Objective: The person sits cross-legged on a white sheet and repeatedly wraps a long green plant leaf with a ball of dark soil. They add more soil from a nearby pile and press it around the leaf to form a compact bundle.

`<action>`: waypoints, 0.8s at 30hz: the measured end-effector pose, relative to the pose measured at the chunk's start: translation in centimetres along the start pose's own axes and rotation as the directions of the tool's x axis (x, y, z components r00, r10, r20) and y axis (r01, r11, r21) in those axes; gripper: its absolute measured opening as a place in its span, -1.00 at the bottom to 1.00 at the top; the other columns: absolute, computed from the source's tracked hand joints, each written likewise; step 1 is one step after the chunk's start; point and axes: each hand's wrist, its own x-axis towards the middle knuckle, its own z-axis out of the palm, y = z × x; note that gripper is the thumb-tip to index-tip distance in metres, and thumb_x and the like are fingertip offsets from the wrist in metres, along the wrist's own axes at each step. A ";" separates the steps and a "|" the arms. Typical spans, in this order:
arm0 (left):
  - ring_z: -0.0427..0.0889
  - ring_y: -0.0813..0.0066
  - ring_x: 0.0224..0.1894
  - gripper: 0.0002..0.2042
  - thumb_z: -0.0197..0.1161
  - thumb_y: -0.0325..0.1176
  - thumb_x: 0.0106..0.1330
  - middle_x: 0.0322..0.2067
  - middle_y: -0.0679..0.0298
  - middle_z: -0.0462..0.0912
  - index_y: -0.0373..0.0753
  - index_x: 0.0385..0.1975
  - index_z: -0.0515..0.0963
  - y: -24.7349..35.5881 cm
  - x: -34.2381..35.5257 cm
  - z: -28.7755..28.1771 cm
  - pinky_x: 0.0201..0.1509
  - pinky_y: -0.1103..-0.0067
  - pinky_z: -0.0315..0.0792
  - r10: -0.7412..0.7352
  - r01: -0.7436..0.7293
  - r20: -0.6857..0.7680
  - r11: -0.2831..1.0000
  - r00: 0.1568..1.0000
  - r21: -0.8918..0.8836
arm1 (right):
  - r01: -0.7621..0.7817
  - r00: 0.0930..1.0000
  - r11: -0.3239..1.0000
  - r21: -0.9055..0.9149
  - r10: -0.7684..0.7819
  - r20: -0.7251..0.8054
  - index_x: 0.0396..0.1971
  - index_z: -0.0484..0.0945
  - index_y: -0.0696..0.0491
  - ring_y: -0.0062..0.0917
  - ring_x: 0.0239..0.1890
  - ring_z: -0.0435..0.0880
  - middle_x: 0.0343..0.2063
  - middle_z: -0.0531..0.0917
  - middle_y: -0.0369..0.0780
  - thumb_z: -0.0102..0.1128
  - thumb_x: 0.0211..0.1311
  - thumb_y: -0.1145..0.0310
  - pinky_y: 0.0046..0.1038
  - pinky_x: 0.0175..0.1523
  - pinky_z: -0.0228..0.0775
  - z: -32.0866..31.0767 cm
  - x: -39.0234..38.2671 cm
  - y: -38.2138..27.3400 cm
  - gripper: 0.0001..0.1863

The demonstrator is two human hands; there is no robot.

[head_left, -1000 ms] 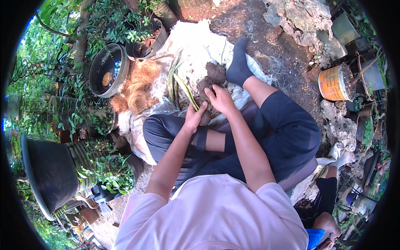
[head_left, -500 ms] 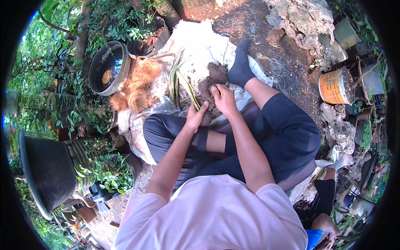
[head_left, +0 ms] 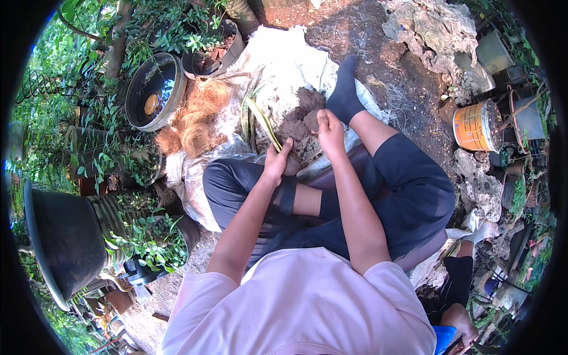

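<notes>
My left hand (head_left: 276, 165) is closed round the base of a snake plant leaf (head_left: 263, 121), dark green with yellow edges, which points up and to the left. Dark mud (head_left: 291, 164) shows beside its palm, around the leaf's lower end. My right hand (head_left: 331, 135) pinches a small lump of mud (head_left: 312, 120) between thumb and fingers. Behind both hands a heap of wet brown mud (head_left: 307, 100) lies on a white sack (head_left: 275, 53). Another long leaf (head_left: 245, 121) rests on the sack just left of the held one.
Orange-brown coir fibre (head_left: 204, 112) lies at the left, near a round black basin (head_left: 131, 97). My socked foot (head_left: 345, 89) is beside the mud. An orange bucket (head_left: 473, 125) and rugged rocks (head_left: 432, 29) stand on the right. Another person's hand (head_left: 460, 319) shows at lower right.
My right hand has moved right and slightly away from the left hand, and a lump of mud now shows in its fingers. The left hand keeps its hold on the leaf.
</notes>
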 end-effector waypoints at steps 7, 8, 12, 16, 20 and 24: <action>0.46 0.36 0.17 -0.33 0.29 0.04 0.33 0.13 0.12 0.50 -0.36 0.25 0.31 0.0 0.7 -0.8 0.26 0.44 0.32 -0.069 0.066 -0.033 0.993 0.997 -0.094 | -0.177 0.970 0.876 0.448 0.233 -0.073 -0.06 0.51 0.19 -0.75 -0.38 0.48 -0.31 0.52 -0.35 0.01 0.48 0.07 -0.47 -0.28 0.59 -1.8 1.5 0.5 -0.57; 0.46 0.37 0.16 -0.33 0.28 0.04 0.33 0.12 0.13 0.50 -0.36 0.24 0.31 0.0 0.6 -0.8 0.25 0.44 0.32 -0.075 0.071 -0.041 0.993 0.996 -0.098 | -0.180 0.969 0.880 0.440 0.236 -0.074 -0.09 0.51 0.15 -0.77 -0.40 0.47 -0.34 0.51 -0.36 0.01 0.48 0.06 -0.47 -0.26 0.59 -2.0 1.6 0.5 -0.59; 0.47 0.38 0.12 -0.35 0.28 0.04 0.33 0.07 0.16 0.52 -0.34 0.23 0.33 0.4 0.3 -0.5 0.23 0.44 0.33 -0.100 0.094 -0.051 0.988 0.994 -0.119 | -0.166 0.968 0.875 0.454 0.233 -0.095 -0.12 0.50 0.12 -0.75 -0.39 0.48 -0.32 0.51 -0.36 -0.02 0.49 0.07 -0.48 -0.26 0.58 -2.0 1.7 0.9 -0.62; 0.50 0.45 0.04 -0.44 0.27 0.01 0.35 -0.01 0.21 0.56 -0.31 0.15 0.40 0.6 -0.1 -0.2 0.17 0.47 0.37 -0.063 0.048 -0.101 0.989 0.993 -0.142 | -0.094 0.955 0.820 0.565 0.235 -0.183 -0.05 0.46 0.10 -0.66 -0.29 0.55 -0.15 0.51 -0.30 -0.05 0.50 0.09 -0.48 -0.26 0.57 -2.4 2.3 0.9 -0.64; 0.53 0.49 -0.02 -0.52 0.27 -0.03 0.36 -0.07 0.26 0.59 -0.28 0.07 0.45 0.5 0.1 -0.3 0.12 0.50 0.40 -0.066 0.055 -0.060 0.986 0.996 -0.157 | -0.062 0.965 0.778 0.625 0.207 -0.162 0.04 0.41 0.09 -0.51 -0.15 0.62 -0.08 0.53 -0.24 -0.05 0.50 0.08 -0.40 -0.20 0.60 -3.2 2.6 0.3 -0.61; 0.55 0.48 -0.03 -0.54 0.28 -0.07 0.36 -0.08 0.26 0.60 -0.29 0.07 0.45 -0.1 0.4 -0.4 0.11 0.51 0.41 -0.037 0.036 -0.008 0.992 0.999 -0.123 | -0.129 0.989 0.825 0.551 0.148 0.009 0.15 0.39 0.08 -0.52 -0.09 0.62 -0.08 0.57 -0.25 -0.02 0.50 0.08 -0.35 -0.03 0.58 -2.3 2.5 -0.5 -0.57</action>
